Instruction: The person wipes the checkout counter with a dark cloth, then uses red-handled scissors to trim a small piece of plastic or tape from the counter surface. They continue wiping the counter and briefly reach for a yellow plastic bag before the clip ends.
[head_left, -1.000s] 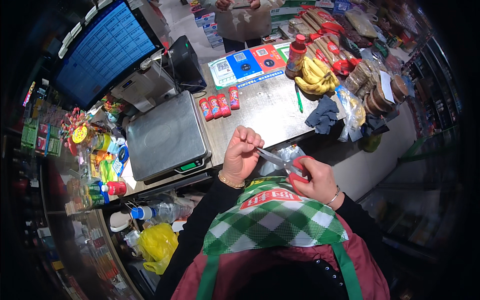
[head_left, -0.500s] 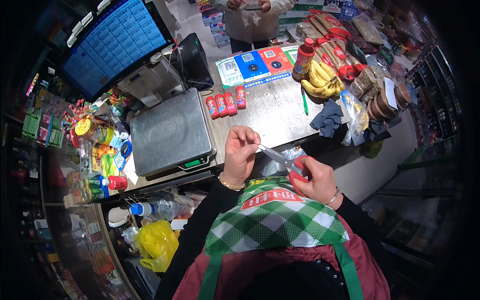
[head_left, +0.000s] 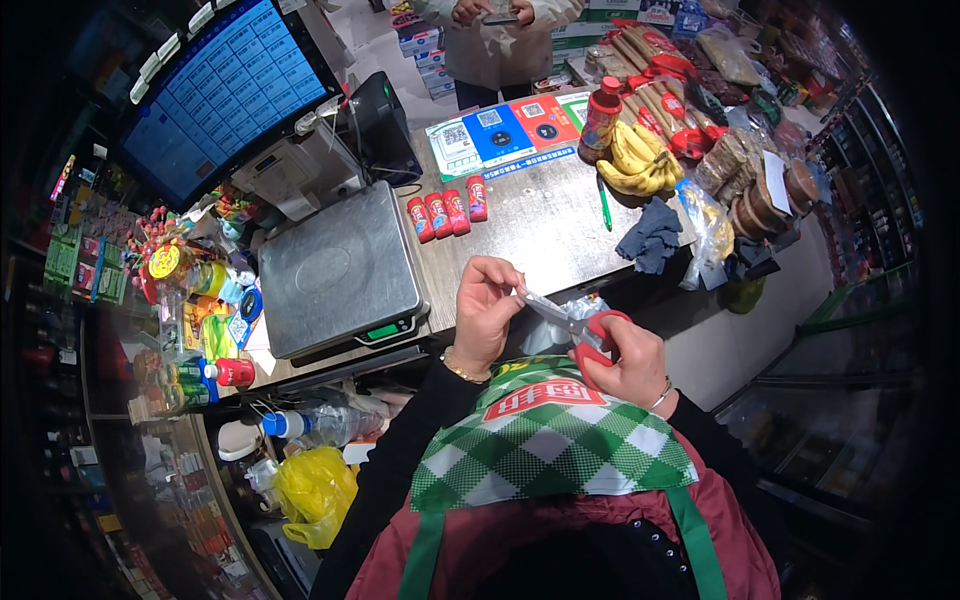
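My right hand grips red-handled scissors by the loops, their blades pointing up and left. At the blade tips, my left hand is closed in a pinch between thumb and forefinger; whatever is in it is too small to make out. Both hands are in front of my green checked apron, just short of the counter's near edge. Below the scissors a clear plastic bag partly shows. Beyond my left hand, several small red containers lie in a row on the counter.
On the left stand a metal-topped scale and a monitor. To the right lie a green pen, a dark cloth, bananas and a red-capped bottle. Across the counter stands a person, past the payment signs.
The view has shifted slightly. My left fingers have moved a little at the scissor tips, while both hands keep nearly the same place.
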